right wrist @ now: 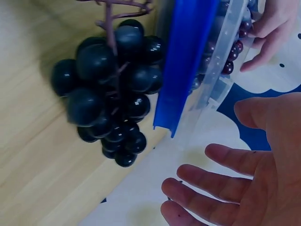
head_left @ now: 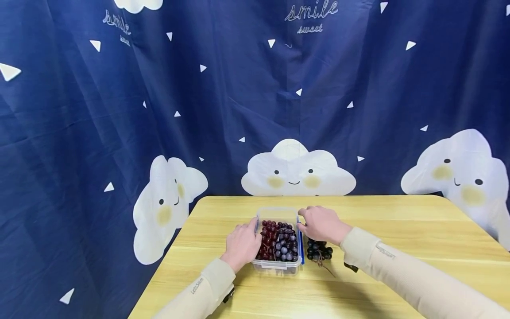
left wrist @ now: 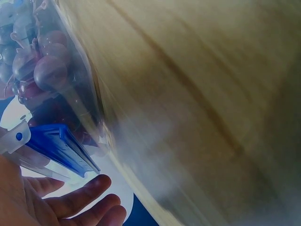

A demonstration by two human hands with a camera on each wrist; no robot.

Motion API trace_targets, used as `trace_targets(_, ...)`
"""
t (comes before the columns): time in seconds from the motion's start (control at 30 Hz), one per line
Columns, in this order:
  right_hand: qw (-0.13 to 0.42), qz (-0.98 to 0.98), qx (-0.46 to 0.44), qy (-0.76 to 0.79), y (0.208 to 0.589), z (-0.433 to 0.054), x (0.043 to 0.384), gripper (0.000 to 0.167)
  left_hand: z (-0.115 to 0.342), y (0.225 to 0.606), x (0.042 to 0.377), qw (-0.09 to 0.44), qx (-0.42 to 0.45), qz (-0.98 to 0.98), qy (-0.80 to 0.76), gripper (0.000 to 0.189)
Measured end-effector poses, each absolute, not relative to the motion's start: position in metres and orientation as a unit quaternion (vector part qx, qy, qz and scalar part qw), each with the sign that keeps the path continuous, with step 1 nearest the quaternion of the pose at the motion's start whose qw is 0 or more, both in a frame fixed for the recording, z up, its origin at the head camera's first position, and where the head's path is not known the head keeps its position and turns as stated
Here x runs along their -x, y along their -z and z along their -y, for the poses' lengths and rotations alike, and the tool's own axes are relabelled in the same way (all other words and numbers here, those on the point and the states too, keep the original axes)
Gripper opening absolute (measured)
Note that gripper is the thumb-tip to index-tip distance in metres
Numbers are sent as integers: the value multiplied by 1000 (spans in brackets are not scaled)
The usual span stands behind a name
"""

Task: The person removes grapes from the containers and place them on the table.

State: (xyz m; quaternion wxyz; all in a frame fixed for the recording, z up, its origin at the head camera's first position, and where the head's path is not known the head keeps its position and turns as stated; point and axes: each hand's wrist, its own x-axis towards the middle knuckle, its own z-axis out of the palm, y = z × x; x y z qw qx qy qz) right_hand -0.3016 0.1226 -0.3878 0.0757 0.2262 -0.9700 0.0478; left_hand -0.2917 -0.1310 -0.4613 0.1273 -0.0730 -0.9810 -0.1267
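Note:
A clear plastic container (head_left: 275, 264) holds a bunch of dark red grapes (head_left: 267, 239) and a bunch of purple grapes (head_left: 286, 248) side by side. My left hand (head_left: 243, 243) is at its left side, fingers loosely extended beside a blue latch (left wrist: 59, 146) in the left wrist view. Over by the right side, my right hand (head_left: 322, 222) hovers with fingers spread and nothing between them. Another blue latch (right wrist: 186, 61) hangs down on that side. A bunch of black grapes (right wrist: 113, 89) lies on the table beside it, partly hidden under my right hand in the head view.
The light wooden table (head_left: 223, 210) has rounded far corners. Behind it hangs a dark blue curtain (head_left: 223, 110) printed with white clouds and small triangles. The black grapes' brown stem (head_left: 324, 266) points toward the near edge.

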Motion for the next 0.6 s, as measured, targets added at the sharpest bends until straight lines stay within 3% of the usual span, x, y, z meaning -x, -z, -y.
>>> trace_targets(0.17,63,967,-239,-65,383,-113,305,33,131,462,292,128,72,981,125,51)
trace_targets(0.6,-25,961,-253,-112,375,-89,325,44,132,460,291,130,74,980,128,50)
